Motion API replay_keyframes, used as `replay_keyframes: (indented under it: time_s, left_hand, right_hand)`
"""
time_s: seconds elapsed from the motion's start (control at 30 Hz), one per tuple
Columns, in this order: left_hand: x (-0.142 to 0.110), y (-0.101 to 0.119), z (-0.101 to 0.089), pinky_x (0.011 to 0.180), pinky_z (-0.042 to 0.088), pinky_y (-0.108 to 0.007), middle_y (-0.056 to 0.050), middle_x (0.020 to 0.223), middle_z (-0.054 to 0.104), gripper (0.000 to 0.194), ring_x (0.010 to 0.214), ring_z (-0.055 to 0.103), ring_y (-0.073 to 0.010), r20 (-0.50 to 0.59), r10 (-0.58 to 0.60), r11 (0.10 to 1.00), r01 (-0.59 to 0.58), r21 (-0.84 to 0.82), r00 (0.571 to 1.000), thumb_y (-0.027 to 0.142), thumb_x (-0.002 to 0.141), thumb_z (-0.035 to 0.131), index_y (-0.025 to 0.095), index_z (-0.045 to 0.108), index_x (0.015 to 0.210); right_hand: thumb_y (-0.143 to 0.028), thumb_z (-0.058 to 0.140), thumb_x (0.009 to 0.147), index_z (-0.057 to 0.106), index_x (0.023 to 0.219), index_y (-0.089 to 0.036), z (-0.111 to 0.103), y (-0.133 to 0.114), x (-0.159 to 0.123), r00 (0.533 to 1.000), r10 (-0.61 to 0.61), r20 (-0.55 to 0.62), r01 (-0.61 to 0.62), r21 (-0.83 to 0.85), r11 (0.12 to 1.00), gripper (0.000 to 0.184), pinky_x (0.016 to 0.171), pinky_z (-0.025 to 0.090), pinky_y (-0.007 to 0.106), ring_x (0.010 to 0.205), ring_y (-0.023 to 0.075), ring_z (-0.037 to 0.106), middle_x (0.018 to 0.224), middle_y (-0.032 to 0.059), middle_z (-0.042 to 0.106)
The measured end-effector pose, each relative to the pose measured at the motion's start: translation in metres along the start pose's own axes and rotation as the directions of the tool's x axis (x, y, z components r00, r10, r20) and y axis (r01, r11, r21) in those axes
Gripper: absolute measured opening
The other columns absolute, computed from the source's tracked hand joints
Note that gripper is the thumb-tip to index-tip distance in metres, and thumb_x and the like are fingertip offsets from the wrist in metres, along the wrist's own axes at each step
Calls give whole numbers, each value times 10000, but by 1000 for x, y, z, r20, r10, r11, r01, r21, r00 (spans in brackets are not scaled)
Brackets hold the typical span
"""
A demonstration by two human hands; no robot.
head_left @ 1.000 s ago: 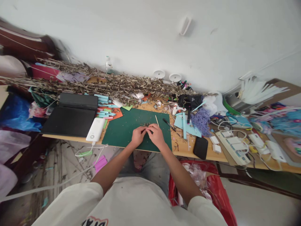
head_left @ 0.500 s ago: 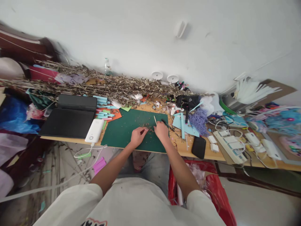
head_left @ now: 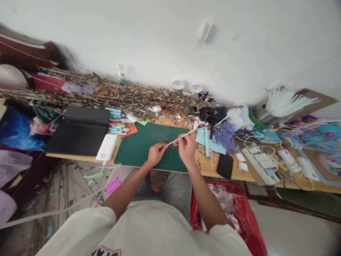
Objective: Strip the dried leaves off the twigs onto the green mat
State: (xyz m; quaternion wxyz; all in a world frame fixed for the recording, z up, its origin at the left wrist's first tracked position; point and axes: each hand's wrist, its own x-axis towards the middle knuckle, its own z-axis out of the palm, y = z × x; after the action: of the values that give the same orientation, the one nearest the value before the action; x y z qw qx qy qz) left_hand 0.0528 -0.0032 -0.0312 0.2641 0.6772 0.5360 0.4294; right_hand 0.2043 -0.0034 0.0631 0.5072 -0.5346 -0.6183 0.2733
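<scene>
My right hand (head_left: pixel 187 148) is closed in a pinch around a thin pale wooden stick (head_left: pixel 190 132) above the right part of a green cutting mat (head_left: pixel 134 144). The stick slants from upper right to lower left, and its lower end meets the fingertips of my left hand (head_left: pixel 156 154). The left fingers are pinched together over the mat; whatever small thing they hold is too tiny to make out. Brown dried crumbs (head_left: pixel 170 154) lie scattered on the mat between and behind the hands.
Dried plant stems (head_left: pixel 149 96) run along the back of the table. A black tablet case (head_left: pixel 77 137) and a white power bank (head_left: pixel 106 147) lie left. To the right are a glue gun (head_left: pixel 199 123), purple yarn (head_left: pixel 225 137), a black phone (head_left: pixel 225 166) and a power strip (head_left: pixel 261 165).
My right hand has turned and shifted slightly right, bringing the stick to a long slant with its end at my left fingertips. My left hand has stayed almost still.
</scene>
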Motion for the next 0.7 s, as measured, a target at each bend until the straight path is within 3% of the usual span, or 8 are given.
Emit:
replay_keyframes:
  time_s: [0.47,0.7]
  left_hand:
    - [0,2,-2,637,415,-226,-38,773,678,299,673,579,-131,23,-11,1000,11,2,1000,403,910,502,215,723,982]
    - [1,1,0,627,411,-231,-33,778,684,287,675,583,-133,8,3,1000,-3,-14,1000,391,911,506,220,725,983]
  right_hand:
    - [-223,386,914,522,947,-208,18,9,-10,976,-176,129,205,-268,941,141,754,519,312,782,182,636,880,70,612]
    - [-241,378,923,517,930,-205,17,11,-6,975,-180,126,208,-257,944,143,722,515,294,737,172,630,829,55,596]
